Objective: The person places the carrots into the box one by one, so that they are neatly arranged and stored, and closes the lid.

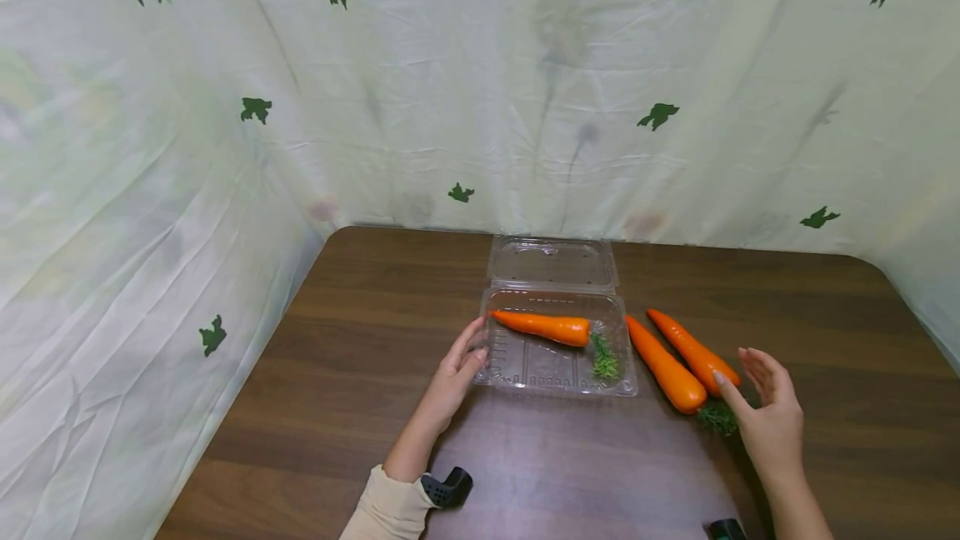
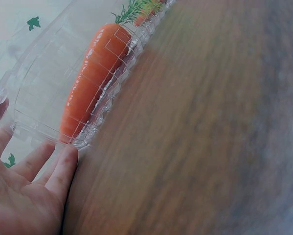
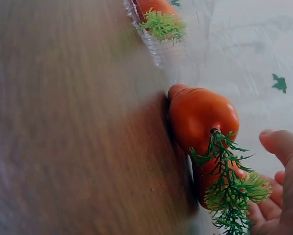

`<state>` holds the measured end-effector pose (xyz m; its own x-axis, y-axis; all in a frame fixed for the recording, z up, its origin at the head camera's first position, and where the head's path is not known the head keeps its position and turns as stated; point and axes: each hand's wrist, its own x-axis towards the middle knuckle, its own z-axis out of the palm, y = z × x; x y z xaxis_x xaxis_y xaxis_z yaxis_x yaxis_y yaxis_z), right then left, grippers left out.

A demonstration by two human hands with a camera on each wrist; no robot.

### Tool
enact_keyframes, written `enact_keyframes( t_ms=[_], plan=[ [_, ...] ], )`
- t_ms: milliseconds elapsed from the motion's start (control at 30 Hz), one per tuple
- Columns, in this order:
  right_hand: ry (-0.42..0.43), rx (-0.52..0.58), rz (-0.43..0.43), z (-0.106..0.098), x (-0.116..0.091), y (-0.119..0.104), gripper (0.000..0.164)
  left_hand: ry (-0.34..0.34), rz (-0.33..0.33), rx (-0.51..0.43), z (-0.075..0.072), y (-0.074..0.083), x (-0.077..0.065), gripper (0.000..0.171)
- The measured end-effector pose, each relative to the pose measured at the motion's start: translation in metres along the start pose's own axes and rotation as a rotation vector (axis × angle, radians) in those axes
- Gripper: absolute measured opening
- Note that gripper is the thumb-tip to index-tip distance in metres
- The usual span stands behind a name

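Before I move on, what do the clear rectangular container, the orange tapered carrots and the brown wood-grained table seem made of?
The container looks like thin, glossy plastic: see-through, with moulded ribs. The carrots are smooth, shiny and evenly coloured, perhaps plastic or foam. The table seems satin wood or laminate, showing grain.

I wear a cream sleeve (image 1: 386,508) on my left arm, its cloth creased near the cuff, and at that cuff sits a black, rounded device (image 1: 448,488) dotted with small holes. My left hand (image 1: 456,371) and right hand (image 1: 770,417) are bare; beside my bare right forearm (image 1: 797,500) a second black device (image 1: 726,529) shows only partly.
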<state>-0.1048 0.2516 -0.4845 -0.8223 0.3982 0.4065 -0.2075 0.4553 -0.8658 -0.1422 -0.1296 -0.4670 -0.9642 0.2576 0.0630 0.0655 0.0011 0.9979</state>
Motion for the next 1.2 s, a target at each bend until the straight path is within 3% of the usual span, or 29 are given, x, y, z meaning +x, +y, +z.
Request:
enact_keyframes(
  t_ms=[133, 333, 700, 967, 1200],
  plan=[
    [-0.018, -0.056, 0.059, 0.000, 0.000, 0.002, 0.054, 0.000, -0.001, -0.001, 0.000, 0.000, 0.000, 0.050],
    [-0.120, -0.147, 0.168, -0.002, -0.001, 0.006, 0.058, -0.003, 0.001, 0.001, 0.000, 0.000, 0.000, 0.050],
    [-0.250, -0.237, 0.192, -0.004, 0.000, 0.012, 0.061, -0.007, 0.005, -0.003, 0.000, 0.001, -0.001, 0.049],
    [-0.181, -0.243, 0.174, -0.003, -0.001, 0.010, 0.054, -0.007, 0.007, -0.003, 0.000, 0.001, -0.001, 0.049],
    [-0.062, -0.112, 0.190, -0.001, 0.000, 0.003, 0.051, -0.010, 0.008, -0.002, -0.001, 0.000, 0.000, 0.049]
  ],
)
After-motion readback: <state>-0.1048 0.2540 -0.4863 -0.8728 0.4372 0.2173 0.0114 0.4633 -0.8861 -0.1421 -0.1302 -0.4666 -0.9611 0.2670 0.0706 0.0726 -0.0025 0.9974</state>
